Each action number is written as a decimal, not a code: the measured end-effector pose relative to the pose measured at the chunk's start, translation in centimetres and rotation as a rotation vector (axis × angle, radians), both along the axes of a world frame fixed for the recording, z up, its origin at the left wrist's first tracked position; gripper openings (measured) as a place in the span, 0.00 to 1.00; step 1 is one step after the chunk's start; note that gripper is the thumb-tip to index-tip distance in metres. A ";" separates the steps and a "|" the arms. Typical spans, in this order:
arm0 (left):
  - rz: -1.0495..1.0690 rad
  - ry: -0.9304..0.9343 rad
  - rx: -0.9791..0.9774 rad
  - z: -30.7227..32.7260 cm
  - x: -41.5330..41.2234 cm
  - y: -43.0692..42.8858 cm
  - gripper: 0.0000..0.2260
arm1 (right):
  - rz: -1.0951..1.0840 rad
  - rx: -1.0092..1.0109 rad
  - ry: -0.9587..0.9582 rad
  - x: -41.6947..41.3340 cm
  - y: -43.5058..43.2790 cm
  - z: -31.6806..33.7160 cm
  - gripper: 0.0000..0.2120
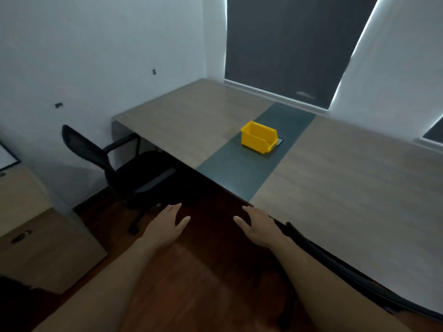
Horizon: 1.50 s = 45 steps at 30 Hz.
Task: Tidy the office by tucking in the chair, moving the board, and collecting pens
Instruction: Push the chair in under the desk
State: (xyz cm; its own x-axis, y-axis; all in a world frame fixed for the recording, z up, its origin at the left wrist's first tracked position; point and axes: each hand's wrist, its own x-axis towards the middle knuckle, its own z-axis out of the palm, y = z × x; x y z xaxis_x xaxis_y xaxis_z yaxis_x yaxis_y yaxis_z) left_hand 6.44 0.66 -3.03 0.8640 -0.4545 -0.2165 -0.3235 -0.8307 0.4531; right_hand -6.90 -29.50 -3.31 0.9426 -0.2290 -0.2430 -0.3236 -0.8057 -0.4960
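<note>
office: long wood-grain desk [347, 178] beyond right hand [260, 227]; yellow bin [259, 137] further ahead; black chair [124, 168] past left hand [167, 224]; both hands empty, fingers extended over dark floor [203, 271]

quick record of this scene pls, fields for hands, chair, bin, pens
left hand: open, holding nothing, above the floor
right hand: open, holding nothing, by the desk edge
chair: black, seat partly under the desk, backrest out
yellow bin: on the desk's dark strip, no contents visible
pens: none visible
</note>
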 end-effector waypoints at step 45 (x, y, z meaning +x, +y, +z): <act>0.643 -0.036 -0.010 -0.1 36.3 38.8 0.34 | 0.532 0.089 0.001 57.3 36.2 -1.3 0.35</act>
State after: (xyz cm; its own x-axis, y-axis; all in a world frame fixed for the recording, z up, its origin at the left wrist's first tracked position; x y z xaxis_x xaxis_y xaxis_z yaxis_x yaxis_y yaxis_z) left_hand 42.73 39.42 -3.16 0.9713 0.1548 -0.1804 0.2224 -0.8598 0.4596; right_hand 50.43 6.72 -4.61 0.9227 0.3011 -0.2408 0.1169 -0.8137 -0.5695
